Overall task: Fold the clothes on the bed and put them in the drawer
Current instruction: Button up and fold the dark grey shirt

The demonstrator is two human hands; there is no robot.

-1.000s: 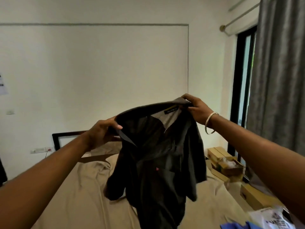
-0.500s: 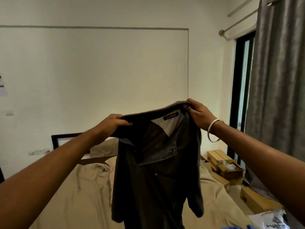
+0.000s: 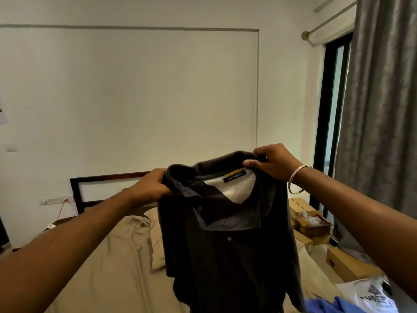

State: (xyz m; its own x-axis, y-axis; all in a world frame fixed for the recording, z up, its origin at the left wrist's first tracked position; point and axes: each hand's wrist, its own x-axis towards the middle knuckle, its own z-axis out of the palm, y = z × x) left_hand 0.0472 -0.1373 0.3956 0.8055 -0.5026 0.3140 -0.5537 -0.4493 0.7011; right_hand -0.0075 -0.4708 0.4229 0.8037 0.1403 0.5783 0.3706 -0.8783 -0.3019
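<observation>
- Centrally, a dark collared shirt (image 3: 228, 240) hangs upright in the air, held up by both hands over a bed (image 3: 117, 263) with a tan sheet.
- Left hand (image 3: 149, 186): fingers curled closed around the shirt's left shoulder at the collar edge, bunching the cloth there.
- Right hand (image 3: 274, 161): pinching the opposite end of the collar, thumb in front and fingers behind; this hand sits slightly higher than the left, so the collar line slopes.
- Between the hands, the collar stands open, showing a pale grey inner lining and a dark neck label (image 3: 233, 175) under a yellow strip; the label's text is too small to read.
- A silver bangle (image 3: 297, 179) circles the right wrist.
- Below the hands, the shirt body falls straight down in front of the bed, its hem out of view.
- Beyond the left hand, a dark headboard (image 3: 106, 179) stands against the white wall.
- Below the right forearm lie cardboard boxes (image 3: 313, 224), and nearer the camera a blue garment (image 3: 327, 304) beside a white printed bag (image 3: 370, 294).
- Right of the right hand hangs a grey curtain (image 3: 383, 109).
</observation>
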